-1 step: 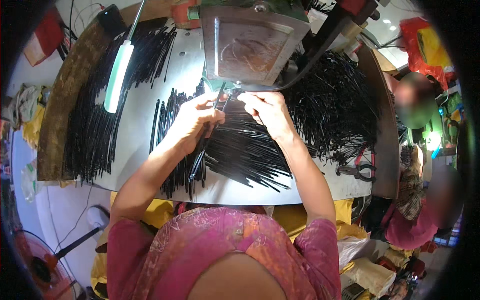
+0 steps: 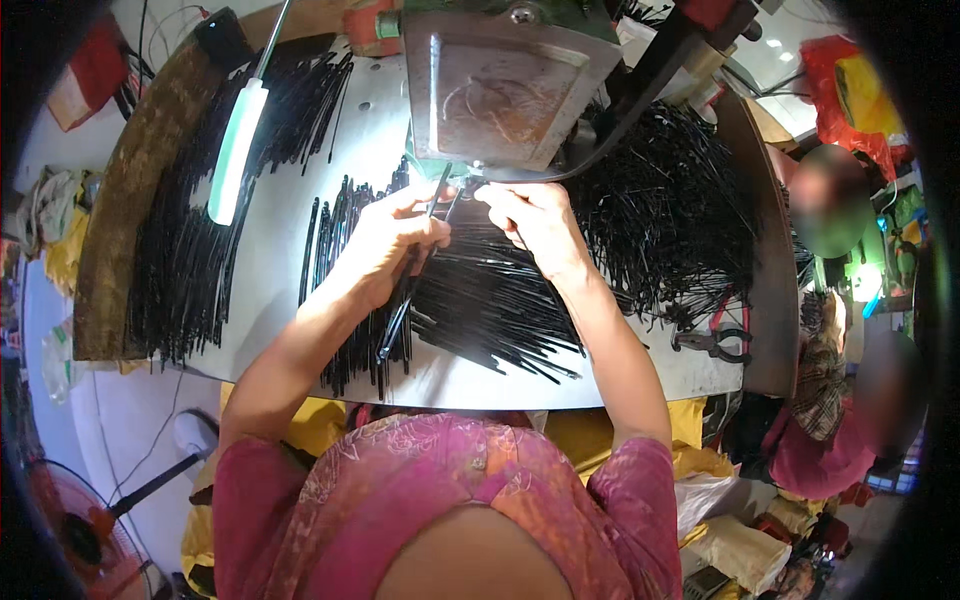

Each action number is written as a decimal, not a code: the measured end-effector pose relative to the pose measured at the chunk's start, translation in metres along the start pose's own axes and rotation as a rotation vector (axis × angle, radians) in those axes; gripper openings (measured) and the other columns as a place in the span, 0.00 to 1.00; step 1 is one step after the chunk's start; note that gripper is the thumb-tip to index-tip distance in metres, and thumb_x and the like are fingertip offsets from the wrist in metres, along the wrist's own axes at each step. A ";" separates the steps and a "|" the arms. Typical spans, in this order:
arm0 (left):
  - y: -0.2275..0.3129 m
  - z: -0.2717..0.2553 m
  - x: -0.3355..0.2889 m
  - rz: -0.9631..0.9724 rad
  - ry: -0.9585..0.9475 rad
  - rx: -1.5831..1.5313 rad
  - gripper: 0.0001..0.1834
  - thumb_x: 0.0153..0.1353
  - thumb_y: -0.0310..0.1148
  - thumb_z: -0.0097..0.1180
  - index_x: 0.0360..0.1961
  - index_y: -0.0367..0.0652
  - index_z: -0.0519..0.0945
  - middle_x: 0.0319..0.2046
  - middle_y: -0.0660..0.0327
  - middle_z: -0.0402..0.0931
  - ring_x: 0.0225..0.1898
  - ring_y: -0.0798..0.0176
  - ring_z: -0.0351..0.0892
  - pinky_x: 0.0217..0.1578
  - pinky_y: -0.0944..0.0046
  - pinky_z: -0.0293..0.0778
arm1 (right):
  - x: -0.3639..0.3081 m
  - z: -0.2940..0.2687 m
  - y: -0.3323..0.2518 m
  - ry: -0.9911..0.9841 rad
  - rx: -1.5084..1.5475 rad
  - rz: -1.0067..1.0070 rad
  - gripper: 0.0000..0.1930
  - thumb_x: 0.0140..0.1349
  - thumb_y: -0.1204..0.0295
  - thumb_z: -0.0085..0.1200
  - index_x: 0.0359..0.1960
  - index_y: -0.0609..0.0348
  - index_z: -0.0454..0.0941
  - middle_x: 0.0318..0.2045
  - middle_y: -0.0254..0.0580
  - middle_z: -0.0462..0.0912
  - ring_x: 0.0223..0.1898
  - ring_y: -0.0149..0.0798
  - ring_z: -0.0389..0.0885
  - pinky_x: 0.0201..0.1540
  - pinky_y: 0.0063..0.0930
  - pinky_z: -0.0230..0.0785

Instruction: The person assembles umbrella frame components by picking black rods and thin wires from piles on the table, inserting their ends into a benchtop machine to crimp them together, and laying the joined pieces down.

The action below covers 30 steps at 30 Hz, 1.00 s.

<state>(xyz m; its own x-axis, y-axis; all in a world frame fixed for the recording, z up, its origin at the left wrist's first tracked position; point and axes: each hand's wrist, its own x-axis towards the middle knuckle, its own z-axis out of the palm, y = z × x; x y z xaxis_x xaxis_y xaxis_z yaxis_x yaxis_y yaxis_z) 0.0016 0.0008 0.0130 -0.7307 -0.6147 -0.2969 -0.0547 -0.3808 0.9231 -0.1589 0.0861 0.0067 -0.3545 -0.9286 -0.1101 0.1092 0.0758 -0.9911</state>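
My left hand [image 2: 392,238] is closed round a few thin black strips [image 2: 398,318] that slant down toward the table's front edge. Their upper ends reach just under the head of a metal machine [image 2: 510,100]. Beside it, my right hand [image 2: 535,215] has thumb and forefinger pinched together at the machine's underside; what sits between these fingertips is too small to make out. Below and between both hands lies a fanned pile of black strips [image 2: 490,305]. More strips [image 2: 325,240] lie in a row by my left forearm.
A lit lamp [image 2: 238,155] on a thin rod hangs over the left heap of strips [image 2: 190,250]. A tangled black heap [image 2: 670,210] covers the right side, with pliers [image 2: 715,345] near the front corner. Raised wooden rims [image 2: 115,260] border the metal table. Another person [image 2: 820,450] is at far right.
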 end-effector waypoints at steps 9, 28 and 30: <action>-0.004 -0.003 0.002 0.018 -0.011 -0.005 0.21 0.44 0.24 0.52 0.44 0.40 0.72 0.20 0.62 0.71 0.15 0.76 0.62 0.14 0.77 0.56 | 0.003 0.002 0.002 -0.017 -0.047 -0.038 0.07 0.54 0.72 0.50 0.22 0.62 0.74 0.13 0.26 0.65 0.13 0.18 0.56 0.14 0.13 0.45; -0.013 -0.002 0.005 0.069 0.025 0.022 0.20 0.45 0.23 0.52 0.43 0.40 0.73 0.19 0.64 0.70 0.14 0.77 0.60 0.13 0.79 0.55 | 0.000 0.003 0.007 -0.024 -0.051 -0.008 0.07 0.55 0.72 0.47 0.27 0.63 0.76 0.14 0.24 0.66 0.13 0.16 0.55 0.14 0.11 0.43; -0.012 -0.002 0.003 0.096 0.003 0.058 0.12 0.48 0.26 0.53 0.36 0.40 0.75 0.19 0.66 0.71 0.14 0.78 0.61 0.12 0.79 0.56 | -0.002 0.004 0.003 -0.021 -0.007 0.048 0.07 0.55 0.72 0.47 0.28 0.63 0.76 0.15 0.26 0.67 0.13 0.16 0.56 0.13 0.11 0.45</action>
<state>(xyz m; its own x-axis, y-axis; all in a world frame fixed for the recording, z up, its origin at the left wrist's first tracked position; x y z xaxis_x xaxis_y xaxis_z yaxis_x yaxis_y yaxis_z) 0.0015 0.0022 0.0005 -0.7321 -0.6490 -0.2067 -0.0238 -0.2790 0.9600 -0.1540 0.0867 0.0040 -0.3297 -0.9311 -0.1558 0.1190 0.1227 -0.9853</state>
